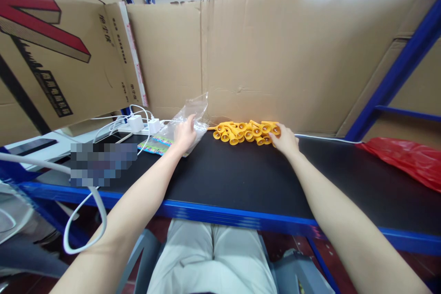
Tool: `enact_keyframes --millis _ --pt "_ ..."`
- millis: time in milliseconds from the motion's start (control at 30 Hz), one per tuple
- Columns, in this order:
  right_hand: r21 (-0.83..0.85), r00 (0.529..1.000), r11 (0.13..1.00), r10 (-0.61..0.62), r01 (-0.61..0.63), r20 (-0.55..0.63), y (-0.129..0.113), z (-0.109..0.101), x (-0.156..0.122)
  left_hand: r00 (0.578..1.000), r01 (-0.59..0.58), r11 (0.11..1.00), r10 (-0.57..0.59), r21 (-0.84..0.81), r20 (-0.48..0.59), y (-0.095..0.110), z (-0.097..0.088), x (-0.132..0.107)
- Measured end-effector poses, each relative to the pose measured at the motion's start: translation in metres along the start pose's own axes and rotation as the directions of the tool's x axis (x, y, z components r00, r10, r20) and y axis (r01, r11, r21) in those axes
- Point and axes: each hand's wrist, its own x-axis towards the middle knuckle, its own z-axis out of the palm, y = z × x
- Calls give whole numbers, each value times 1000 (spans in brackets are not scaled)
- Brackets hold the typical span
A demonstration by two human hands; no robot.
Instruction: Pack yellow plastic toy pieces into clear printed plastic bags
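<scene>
Along the worktop's (237, 183) back edge, the head view is showing yellow horn-shaped pieces (248, 135) lying heaped, while the right hand (286, 140) is curving narrowly round their right end, whether gripping any I cannot tell. Just left of them, the left hand (185, 134) is touching a clear plastic bag (199, 104), its fingertips hidden, grip unclear. Uneven pushing could be scattering loose pieces towards the front edge; too light a hold could be letting the thin bag slip.
</scene>
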Motion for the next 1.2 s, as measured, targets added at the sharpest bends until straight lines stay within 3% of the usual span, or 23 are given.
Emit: enact_keyframes --millis 133,267,333,400,467,533,600,700,767,800,900,967,1033,1100,1200 --pt "-51 999 999 -2 -1 -50 0 2 1 985 -169 978 165 -123 -46 17 -14 -4" --pt "-57 996 998 -15 10 -92 1 5 4 918 -340 908 377 -245 124 36 -20 -13" --pt "-42 994 999 -26 21 -109 1 6 5 842 -389 873 466 -294 272 42 -19 -17" --pt "-20 992 999 -29 27 -119 0 5 5 740 -421 841 535 -340 407 45 -15 -20" --pt "10 991 1000 -13 14 -130 -1 3 5 638 -428 822 569 -374 520 44 -11 -21" --pt "51 989 999 20 -13 -146 -2 0 5 573 -426 826 561 -368 597 42 -6 -23" --pt "100 984 994 57 -40 -170 -3 -3 5 587 -430 848 523 -310 618 42 0 -26" --pt "178 969 981 116 -77 -219 -4 -11 5 688 -381 908 406 -178 602 47 10 -33" --pt "236 954 968 144 -81 -263 -5 -17 6 710 -289 952 283 -99 645 52 17 -40" --pt "271 945 960 154 -74 -287 -5 -19 7 697 -250 966 222 -59 682 54 20 -43" --pt "448 923 892 218 -56 -318 -7 -26 12 598 -211 977 105 29 795 56 26 -48" --pt "626 915 777 299 -69 -270 -11 -30 17 546 -225 973 89 43 833 54 28 -47" --pt "777 923 622 346 -93 -166 -16 -36 20 523 -237 971 98 35 847 51 28 -45" --pt "856 953 504 300 -115 -48 -23 -45 19 505 -242 970 110 17 856 48 27 -42" --pt "891 988 429 92 -149 121 -37 -59 11 479 -242 970 128 -10 869 44 23 -39"
